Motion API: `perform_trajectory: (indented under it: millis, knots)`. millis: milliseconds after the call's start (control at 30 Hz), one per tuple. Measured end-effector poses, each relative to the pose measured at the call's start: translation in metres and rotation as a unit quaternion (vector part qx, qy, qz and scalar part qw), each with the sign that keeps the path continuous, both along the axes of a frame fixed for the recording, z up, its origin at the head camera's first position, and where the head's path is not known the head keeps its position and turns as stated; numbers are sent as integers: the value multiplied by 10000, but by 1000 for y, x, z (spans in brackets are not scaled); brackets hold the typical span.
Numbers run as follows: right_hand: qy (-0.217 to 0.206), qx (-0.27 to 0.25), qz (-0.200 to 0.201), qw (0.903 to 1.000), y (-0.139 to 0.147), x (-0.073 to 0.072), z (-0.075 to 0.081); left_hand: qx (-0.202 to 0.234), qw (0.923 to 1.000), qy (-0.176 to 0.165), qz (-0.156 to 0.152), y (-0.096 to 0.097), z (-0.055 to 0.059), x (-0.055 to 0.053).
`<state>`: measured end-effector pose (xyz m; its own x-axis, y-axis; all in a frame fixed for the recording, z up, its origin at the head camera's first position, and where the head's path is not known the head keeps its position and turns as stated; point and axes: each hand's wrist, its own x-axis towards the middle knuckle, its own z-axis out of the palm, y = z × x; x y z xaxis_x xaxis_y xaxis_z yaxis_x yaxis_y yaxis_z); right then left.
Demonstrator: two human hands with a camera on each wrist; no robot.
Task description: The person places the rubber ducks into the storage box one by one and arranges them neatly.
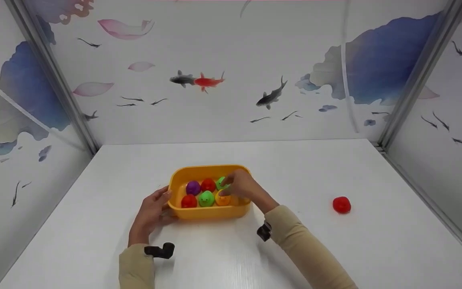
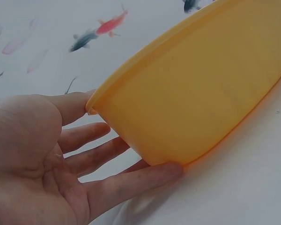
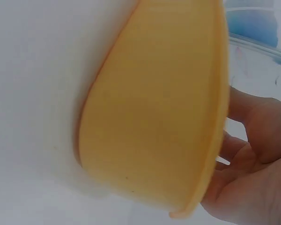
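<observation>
An orange-yellow plastic tub [image 1: 213, 213] stands on the white table. My left hand [image 1: 150, 210] holds its left end, with the thumb at the rim and the fingers against the wall below. My right hand [image 1: 242, 185] reaches over the right rim into the tub. Its fingertips are right at a green toy [image 1: 220, 183] and an orange toy [image 1: 223, 199]; I cannot tell whether they grip either. A green toy with a small face [image 1: 206, 199], a purple ball-like toy [image 1: 193, 188] and red ones [image 1: 189, 201] lie beside them. The right wrist view hides the fingertips behind the tub wall [image 3: 150, 103].
A red round toy [image 1: 341, 205] lies alone on the right part of the table [image 1: 295, 249]. White panels [image 1: 231, 116] painted with fish and petals enclose the back and both sides, with metal posts [image 1: 407, 76] at the corners.
</observation>
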<state>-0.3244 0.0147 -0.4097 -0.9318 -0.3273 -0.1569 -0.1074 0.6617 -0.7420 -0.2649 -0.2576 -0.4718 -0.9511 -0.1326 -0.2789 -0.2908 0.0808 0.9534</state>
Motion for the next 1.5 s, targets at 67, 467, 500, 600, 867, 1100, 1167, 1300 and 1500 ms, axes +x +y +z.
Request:
perform_trajectory:
  millis: [67, 467, 500, 600, 867, 1100, 1167, 1300, 1500]
  knots:
    - [111, -41, 119, 9999, 7, 3, 7, 11, 10000, -9, -9, 1, 0, 0]
    - [715, -449, 589, 9947, 76, 26, 26, 54, 10000, -76, -11, 2, 1, -1]
    - [778, -415, 569, 9945, 82, 28, 26, 65, 9999, -101, -4, 2, 1, -1]
    - [867, -290, 409, 9950, 100, 32, 24, 111, 9999, -112, -40, 2, 0, -1]
    - [1080, -429, 305, 9928, 153, 33, 17, 192, 9998, -7, 1, 1, 0, -2]
    - [961, -687, 35, 9930, 198, 20, 14, 164, 9999, -23, 16, 1, 0, -1]
    - [913, -736, -96, 9931, 212, 17, 13, 167, 9999, -29, 17, 1, -1, -1]
    - [981, -760, -249, 9920, 239, 11, 8, 139, 9999, -20, 17, 1, -3, -2]
    - [1082, -725, -231, 9912, 273, 7, 2, 60, 10000, -45, 16, 0, -2, -2]
